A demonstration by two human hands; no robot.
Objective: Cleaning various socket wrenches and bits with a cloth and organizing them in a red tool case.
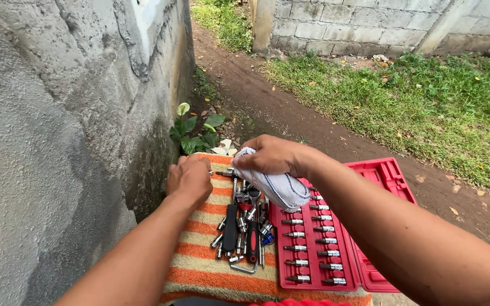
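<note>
Two hands over loose sockets: right hand clutching white cloth, left hand clenched.

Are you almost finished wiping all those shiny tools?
Partly, it seems. Two rows of sockets already sit in the red case. Right now the right hand holds a white cloth, and the left hand has something small in its grip that I can't make out. A pile of loose tools on the striped mat is not yet in the case.
</note>
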